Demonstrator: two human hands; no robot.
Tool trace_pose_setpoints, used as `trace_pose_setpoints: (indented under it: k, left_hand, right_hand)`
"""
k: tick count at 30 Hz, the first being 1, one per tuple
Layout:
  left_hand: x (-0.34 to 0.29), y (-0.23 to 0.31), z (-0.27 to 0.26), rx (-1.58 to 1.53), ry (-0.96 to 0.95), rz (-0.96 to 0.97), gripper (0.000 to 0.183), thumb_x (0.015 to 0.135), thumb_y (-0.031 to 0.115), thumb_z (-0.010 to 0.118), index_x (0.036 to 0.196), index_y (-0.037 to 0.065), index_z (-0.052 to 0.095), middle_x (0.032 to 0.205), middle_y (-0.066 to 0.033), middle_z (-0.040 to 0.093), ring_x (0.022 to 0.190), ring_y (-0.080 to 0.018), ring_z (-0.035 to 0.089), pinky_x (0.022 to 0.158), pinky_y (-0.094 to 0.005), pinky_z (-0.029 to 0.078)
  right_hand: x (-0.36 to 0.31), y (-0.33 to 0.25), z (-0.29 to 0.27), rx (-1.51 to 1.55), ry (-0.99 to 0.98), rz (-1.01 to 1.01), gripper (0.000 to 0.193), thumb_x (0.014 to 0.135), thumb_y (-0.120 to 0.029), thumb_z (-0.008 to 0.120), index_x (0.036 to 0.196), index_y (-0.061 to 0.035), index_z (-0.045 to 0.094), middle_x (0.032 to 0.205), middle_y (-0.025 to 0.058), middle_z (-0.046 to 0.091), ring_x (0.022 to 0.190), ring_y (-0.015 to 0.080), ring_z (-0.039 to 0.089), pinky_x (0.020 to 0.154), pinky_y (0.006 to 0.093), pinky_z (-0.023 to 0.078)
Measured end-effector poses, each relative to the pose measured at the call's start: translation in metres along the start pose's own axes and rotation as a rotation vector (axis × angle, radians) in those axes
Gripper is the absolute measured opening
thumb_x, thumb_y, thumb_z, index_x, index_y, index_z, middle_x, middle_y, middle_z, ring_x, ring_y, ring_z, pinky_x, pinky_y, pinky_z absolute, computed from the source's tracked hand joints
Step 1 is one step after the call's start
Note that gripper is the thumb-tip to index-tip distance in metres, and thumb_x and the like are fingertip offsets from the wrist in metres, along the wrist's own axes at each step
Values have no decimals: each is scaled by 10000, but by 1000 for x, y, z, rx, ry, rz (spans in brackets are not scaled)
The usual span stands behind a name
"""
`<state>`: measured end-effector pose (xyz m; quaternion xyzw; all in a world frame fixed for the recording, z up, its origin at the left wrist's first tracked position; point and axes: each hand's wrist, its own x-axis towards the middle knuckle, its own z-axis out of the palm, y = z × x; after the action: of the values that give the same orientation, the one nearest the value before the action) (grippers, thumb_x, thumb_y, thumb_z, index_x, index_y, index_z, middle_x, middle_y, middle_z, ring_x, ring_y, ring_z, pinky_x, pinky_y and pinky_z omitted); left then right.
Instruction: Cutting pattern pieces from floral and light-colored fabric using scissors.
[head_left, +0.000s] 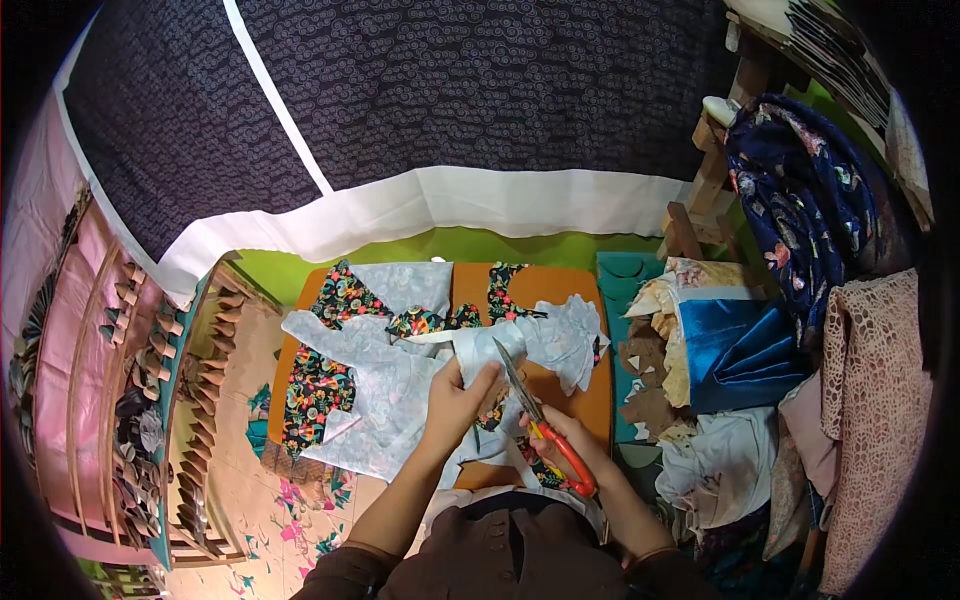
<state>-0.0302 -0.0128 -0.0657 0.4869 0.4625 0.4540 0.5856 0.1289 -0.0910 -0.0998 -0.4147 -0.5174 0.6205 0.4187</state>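
My right hand point(580, 442) grips a pair of scissors point(560, 452) by orange-red handles, with the metal blades pointing up and left. The blade tips lie beside a folded white strip of fabric point(475, 352). Closed on that strip is my left hand point(458, 398), its thumb on top. Beneath both hands spreads fabric point(375, 375) with its pale reverse side up. Black floral pieces point(318, 390) of cloth show along the left and the far side. A crumpled pale piece point(570, 340) lies to the right.
The cloth rests on an orange tabletop point(590, 400). Folded blue satin point(745, 350) and heaped fabrics stand at the right, under a hanging navy floral cloth point(800, 200). A rack of shoes point(205, 390) is at the left. Scraps point(300, 500) litter the floor. A dark patterned curtain point(450, 90) hangs ahead.
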Motion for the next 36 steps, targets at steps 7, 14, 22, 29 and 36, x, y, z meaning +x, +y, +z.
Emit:
trace_pose_setpoints:
  k: [7,14,22,29,36]
  left_hand:
    - [2,-5,4,-190,117,112,172,824,165,578,891,8,560,772,-7,571,672,-54,497,598,-204,407]
    - [-10,-3,12,-192,101,48,233,818,164,585,957,-16,536,800,-38,587,658,-67,526,561,-212,419]
    - [-13,-4,18,-123,53,57,232,799,172,612,913,-23,562,761,-40,599,625,-66,529,529,-204,411]
    - [-13,-6,14,-56,19,40,213,795,152,614,919,-18,577,806,-38,605,673,-69,536,584,-215,427]
    - [-13,-3,18,-102,69,49,221,801,157,607,916,-28,570,768,-29,597,638,-55,511,549,-204,406]
  right_hand:
    - [-1,2,3,-11,1,-25,617,728,-557,556,1016,-25,432,652,-34,401,532,30,376,463,162,305]
    - [2,14,-1,-3,20,14,445,810,-379,549,1037,-14,432,700,2,444,611,67,436,562,201,386]
    - [0,23,-4,-251,18,-189,442,802,-327,577,1069,-17,410,779,81,523,698,145,527,621,255,422]
    - [1,14,-1,202,-23,43,347,818,-257,547,1031,-11,426,746,-2,467,658,64,448,577,209,387]
    - [-1,15,4,69,60,-55,548,800,-514,489,996,-2,478,673,-11,483,621,67,455,569,228,391]
